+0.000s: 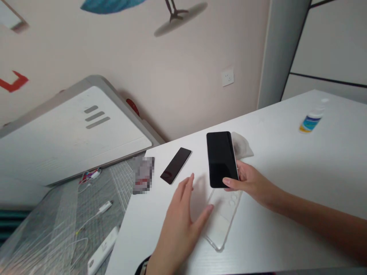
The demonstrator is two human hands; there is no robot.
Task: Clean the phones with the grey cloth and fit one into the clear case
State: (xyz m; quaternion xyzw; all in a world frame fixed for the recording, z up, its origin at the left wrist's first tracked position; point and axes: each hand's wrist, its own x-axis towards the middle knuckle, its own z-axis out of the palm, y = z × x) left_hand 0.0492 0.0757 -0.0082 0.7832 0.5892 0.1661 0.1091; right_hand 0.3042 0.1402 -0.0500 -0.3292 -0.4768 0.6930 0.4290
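Note:
A smartphone (220, 158) with a dark screen is held up by my right hand (248, 179), thumb across its lower corner and fingers behind it. My left hand (180, 217) hovers over the table with thumb and fingers spread, holding nothing. Beneath and between the hands lies a clear phone case (220, 223) with round camera cutouts, its upper end partly covered by the phone. To the left, a second smartphone (176, 165) lies flat, screen dark. Behind the held phone sits a whitish crumpled piece (242, 145), partly hidden, whose kind I cannot make out.
On the white table (275, 236), a small bottle (311, 118) with a blue and yellow label stands at the far right. A blurred-out item (143, 175) lies at the left edge. Beyond that edge are a bed (111, 183), a power strip (103, 252) and cables. A wall socket (228, 77) is behind.

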